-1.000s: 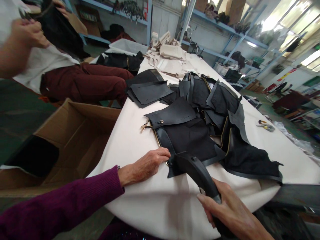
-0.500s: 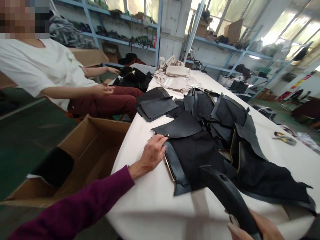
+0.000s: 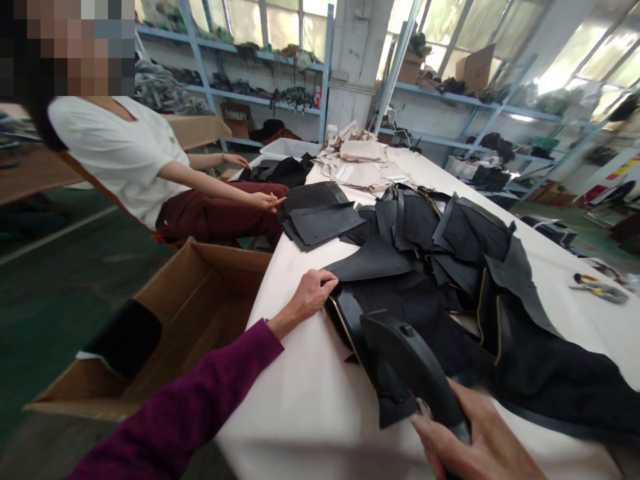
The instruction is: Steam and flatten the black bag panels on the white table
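My left hand [image 3: 316,293] pinches the left corner of a black leather-like panel [image 3: 373,261] at the table's left side. Below that corner runs a gold zipper edge [image 3: 345,327] of a black piece [image 3: 395,300]. My right hand [image 3: 470,433], lower right, is wrapped round a black curved handheld tool [image 3: 410,353], a metal ring by its fingers. The tool's front end lies over the piece near the zipper; whether it touches the cloth I cannot tell.
Black panels [image 3: 325,223] and more zippered pieces [image 3: 555,360] cover the white table [image 3: 280,400]. A seated person [image 3: 130,153] reaches toward the panels from the left. Below stands an open cardboard box [image 3: 200,293]. Yellow-handled snips [image 3: 600,290] lie at right.
The tool in my right hand has moved left, nearer the zipper edge. The zippered piece's lower end now hangs folded. The seated person's hand has reached to the stacked panels.
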The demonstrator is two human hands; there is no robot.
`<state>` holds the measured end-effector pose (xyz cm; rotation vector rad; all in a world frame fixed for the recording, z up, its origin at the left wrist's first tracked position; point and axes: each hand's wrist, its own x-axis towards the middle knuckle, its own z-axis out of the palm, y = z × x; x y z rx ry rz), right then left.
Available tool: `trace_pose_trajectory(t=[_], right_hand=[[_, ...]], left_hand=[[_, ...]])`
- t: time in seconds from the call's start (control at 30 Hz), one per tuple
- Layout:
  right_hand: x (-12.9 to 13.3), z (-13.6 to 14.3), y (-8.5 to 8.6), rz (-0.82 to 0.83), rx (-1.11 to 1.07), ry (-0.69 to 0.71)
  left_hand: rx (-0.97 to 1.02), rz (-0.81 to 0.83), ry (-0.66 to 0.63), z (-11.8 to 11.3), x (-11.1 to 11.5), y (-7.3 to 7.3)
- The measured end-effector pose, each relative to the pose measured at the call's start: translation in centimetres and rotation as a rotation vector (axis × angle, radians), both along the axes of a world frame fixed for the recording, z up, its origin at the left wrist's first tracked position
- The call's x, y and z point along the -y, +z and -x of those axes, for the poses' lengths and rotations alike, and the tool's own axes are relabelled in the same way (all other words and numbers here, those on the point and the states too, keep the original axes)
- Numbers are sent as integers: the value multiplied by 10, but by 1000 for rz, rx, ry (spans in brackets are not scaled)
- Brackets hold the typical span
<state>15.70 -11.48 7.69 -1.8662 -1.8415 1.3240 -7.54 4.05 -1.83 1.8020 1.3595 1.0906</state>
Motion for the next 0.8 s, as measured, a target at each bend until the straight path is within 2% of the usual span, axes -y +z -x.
trace_pose_trajectory(t=[0.2, 0.37, 0.57, 0.8], right_hand=[[-29, 20, -4, 17, -177, 0], [-44, 31, -11, -11, -250, 40], [-52, 38, -7, -16, -248, -2], [-40, 16, 3, -97, -142, -62]], left_hand=[[342, 256, -54, 5, -2, -10], [518, 358, -136, 4, 4, -7], [571, 414, -125, 2, 8, -3], [546, 383, -74, -1, 11, 0]])
